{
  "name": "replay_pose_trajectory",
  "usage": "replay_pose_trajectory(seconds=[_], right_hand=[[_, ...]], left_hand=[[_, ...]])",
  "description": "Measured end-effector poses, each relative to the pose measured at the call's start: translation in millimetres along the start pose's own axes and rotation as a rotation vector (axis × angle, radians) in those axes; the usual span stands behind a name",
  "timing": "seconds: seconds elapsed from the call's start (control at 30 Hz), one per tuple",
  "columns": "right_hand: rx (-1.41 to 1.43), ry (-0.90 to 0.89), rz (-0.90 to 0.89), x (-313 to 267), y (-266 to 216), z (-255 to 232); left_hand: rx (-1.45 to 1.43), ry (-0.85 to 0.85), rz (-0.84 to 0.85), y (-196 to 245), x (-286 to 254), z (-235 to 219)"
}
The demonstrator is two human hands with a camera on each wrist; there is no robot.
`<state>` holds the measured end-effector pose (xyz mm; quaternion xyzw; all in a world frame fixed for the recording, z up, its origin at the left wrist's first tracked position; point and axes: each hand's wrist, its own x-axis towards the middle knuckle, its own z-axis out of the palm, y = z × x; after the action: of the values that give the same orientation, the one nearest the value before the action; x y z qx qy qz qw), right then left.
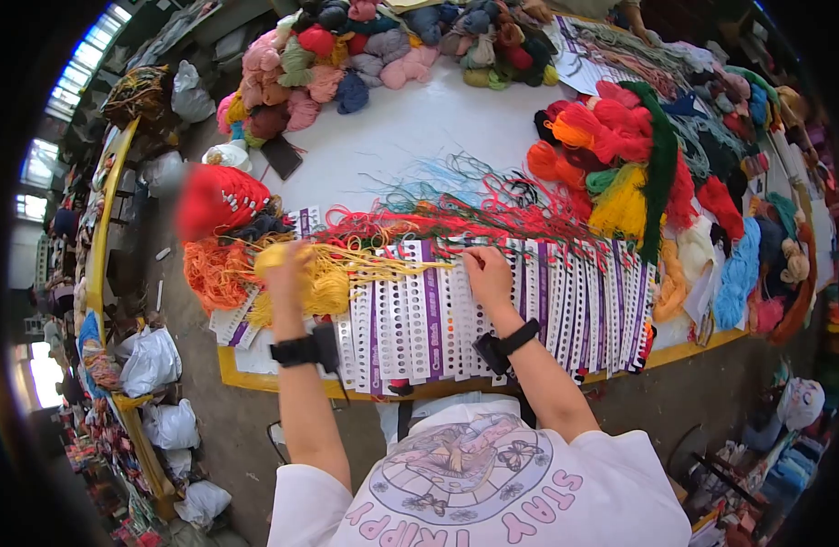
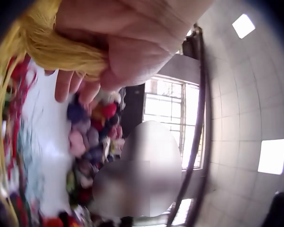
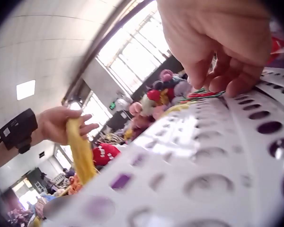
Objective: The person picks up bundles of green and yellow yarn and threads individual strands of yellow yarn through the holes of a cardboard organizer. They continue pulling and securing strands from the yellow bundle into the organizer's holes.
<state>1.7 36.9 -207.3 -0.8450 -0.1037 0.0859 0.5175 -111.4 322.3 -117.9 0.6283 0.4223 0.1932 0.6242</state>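
Observation:
A hank of yellow thread (image 2: 66,52) lies across my left hand (image 1: 290,272), gripped between thumb and palm with the fingers reaching out past it. In the right wrist view the hank (image 3: 80,151) hangs down from that hand (image 3: 61,125). Long yellow strands (image 1: 392,264) run from it over the white punched cards (image 1: 410,319). My right hand (image 1: 488,276) is at the upper ends of the cards, its fingers bent down by red and green threads (image 3: 203,94). I cannot tell whether it pinches a thread or a card.
Red and dark threads (image 1: 456,223) spread behind the cards. Orange yarn (image 1: 216,273) and a red bundle (image 1: 223,201) sit at the left. Yarn heaps (image 1: 611,128) stand on the right, more skeins (image 1: 346,55) along the back. A dark phone (image 1: 283,157) lies on the white table (image 1: 392,118).

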Motion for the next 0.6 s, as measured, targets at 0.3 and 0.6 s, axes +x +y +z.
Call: replay_pose_trajectory(seconds=[0.3,0.6], right_hand=[[0.682,-0.368,0.104,-12,-99,-32],[0.602,-0.187,-0.062,-14,-95,-40]], left_hand=[[-0.406,-0.759,-0.171,24,-96,122],[-0.354,-0.684,-0.107,25,-103,122]])
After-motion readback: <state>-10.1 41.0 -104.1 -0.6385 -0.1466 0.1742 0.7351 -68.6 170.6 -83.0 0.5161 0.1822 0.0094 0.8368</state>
